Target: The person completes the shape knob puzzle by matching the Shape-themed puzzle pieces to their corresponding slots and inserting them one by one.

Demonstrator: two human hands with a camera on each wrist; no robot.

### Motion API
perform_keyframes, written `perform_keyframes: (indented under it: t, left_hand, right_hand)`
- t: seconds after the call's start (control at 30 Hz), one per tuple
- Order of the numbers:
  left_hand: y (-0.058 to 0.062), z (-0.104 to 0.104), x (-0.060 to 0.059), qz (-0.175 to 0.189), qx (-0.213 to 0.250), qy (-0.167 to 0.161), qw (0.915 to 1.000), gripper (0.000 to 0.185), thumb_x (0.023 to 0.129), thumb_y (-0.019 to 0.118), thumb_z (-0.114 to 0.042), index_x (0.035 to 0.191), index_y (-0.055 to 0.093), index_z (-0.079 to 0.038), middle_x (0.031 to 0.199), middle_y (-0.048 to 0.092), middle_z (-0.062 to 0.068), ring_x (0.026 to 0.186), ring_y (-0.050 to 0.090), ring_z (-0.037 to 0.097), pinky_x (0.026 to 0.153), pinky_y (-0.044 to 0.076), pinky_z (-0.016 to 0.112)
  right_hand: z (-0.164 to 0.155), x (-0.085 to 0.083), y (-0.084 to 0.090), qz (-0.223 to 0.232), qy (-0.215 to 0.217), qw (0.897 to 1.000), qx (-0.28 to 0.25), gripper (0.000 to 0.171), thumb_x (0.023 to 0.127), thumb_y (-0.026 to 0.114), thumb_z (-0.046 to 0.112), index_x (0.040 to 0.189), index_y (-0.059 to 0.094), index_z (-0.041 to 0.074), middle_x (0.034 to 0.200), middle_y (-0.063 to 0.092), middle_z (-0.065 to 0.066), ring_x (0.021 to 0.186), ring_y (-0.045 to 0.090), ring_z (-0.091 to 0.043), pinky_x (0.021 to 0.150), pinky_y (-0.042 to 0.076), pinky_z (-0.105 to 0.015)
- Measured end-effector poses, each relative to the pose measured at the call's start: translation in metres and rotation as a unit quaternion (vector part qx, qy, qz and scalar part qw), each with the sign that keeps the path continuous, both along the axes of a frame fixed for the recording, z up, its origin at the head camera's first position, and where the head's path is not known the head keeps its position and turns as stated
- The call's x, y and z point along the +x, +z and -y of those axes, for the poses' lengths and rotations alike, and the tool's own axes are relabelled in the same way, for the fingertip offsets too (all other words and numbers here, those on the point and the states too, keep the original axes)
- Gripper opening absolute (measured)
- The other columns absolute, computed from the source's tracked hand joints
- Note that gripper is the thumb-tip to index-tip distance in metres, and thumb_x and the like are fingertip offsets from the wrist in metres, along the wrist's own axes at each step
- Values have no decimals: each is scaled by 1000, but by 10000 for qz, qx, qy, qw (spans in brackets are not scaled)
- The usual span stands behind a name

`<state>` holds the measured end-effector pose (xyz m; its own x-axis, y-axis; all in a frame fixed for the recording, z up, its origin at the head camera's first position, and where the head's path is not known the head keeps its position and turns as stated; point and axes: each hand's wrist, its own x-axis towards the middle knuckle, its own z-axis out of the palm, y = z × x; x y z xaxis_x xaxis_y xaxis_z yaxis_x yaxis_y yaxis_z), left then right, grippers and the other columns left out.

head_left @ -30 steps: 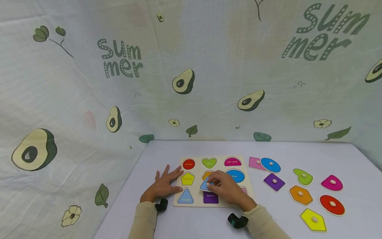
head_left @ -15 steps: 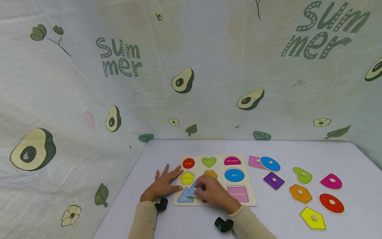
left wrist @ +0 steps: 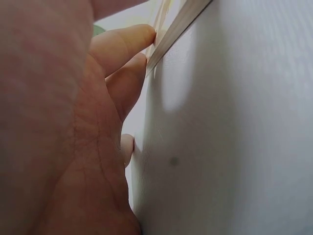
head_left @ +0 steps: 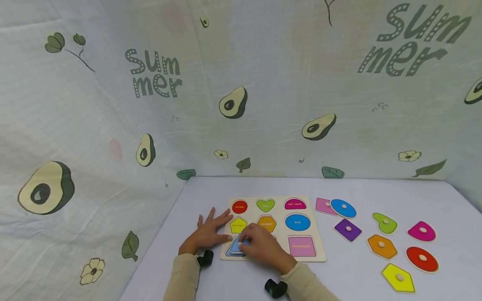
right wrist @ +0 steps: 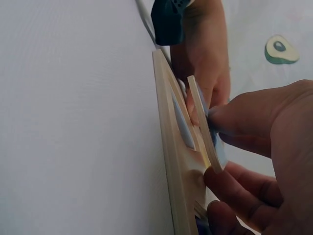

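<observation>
Blue triangle piece [head_left: 236,245] sits over the triangle slot at the near-left corner of the puzzle board [head_left: 280,257], tilted, one edge lifted off the board in the right wrist view, not seated flat. Right hand [head_left: 263,247] pinches the piece with curled fingers and thumb [right wrist: 244,115], lower fingers touching the board. Left hand [head_left: 206,232] lies flat on the white table [head_left: 350,271] at the board's left edge, fingers spread and straight, fingertips [left wrist: 132,41] touching the board rim; holds nothing.

Board slots in the head view: red circle, green heart, magenta half round in the far row; yellow pentagon, orange hexagon, blue oval in the middle row; pink rectangle near right. Slot next to the triangle is hidden by the right hand.

8 loose pieces on the table right of the board: pink rectangle [head_left: 324,205] and blue oval [head_left: 343,208] overlapping, purple square [head_left: 348,229], green heart [head_left: 385,223], magenta half round [head_left: 421,231], orange hexagon [head_left: 382,246], red circle [head_left: 422,259], yellow pentagon [head_left: 398,277]. Avocado-print cloth [head_left: 233,102] behind and on the left.
</observation>
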<state>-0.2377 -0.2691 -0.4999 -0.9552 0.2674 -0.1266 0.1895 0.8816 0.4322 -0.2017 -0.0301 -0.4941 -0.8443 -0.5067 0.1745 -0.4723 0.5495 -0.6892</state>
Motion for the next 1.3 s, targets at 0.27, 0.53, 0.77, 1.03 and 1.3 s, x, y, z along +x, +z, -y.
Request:
perform_keyframes:
  t: [0.27,0.53,0.77,1.03,1.3]
  left_hand:
    - [-2,0,1,-15,-11,-10,10000,78,82,74,-54,151,47,-31,162,30,-11,153,-1,37,111,-12,70]
    - [-2,4,8,-97,-87,124,9998,79,82,75,-55,152,47,-31,163,28,-10,153,0,38,111,-11,71]
    - [0,2,5,-184,-189,70,9996,79,82,73,-58,151,47,-30,165,23,-4,152,1,39,111,-9,72]
    - [1,-2,3,-229,-102,-19,9997,79,82,72,-59,150,49,-28,166,22,-3,152,3,41,111,-8,73]
    - [1,-5,1,-239,-151,2,9996,76,84,70,-58,151,48,-29,165,22,-4,152,3,40,111,-7,73]
  right_hand:
    - [5,6,0,-214,-10,9992,331,9,86,78,30,93,75,26,104,62,9,97,59,-10,92,55,-37]
    - [14,13,0,-608,81,9968,512,13,88,77,31,99,78,24,106,64,7,100,58,-12,92,54,-35]
    - [15,13,2,-852,83,9939,702,13,90,75,31,100,78,23,109,65,5,101,59,-14,93,54,-35]
    - [12,14,4,-862,7,9938,707,15,91,75,30,102,78,21,110,64,3,102,59,-15,94,54,-37]
    - [11,11,4,-844,16,9932,800,17,91,74,32,105,78,22,114,65,3,104,59,-16,94,54,-38]
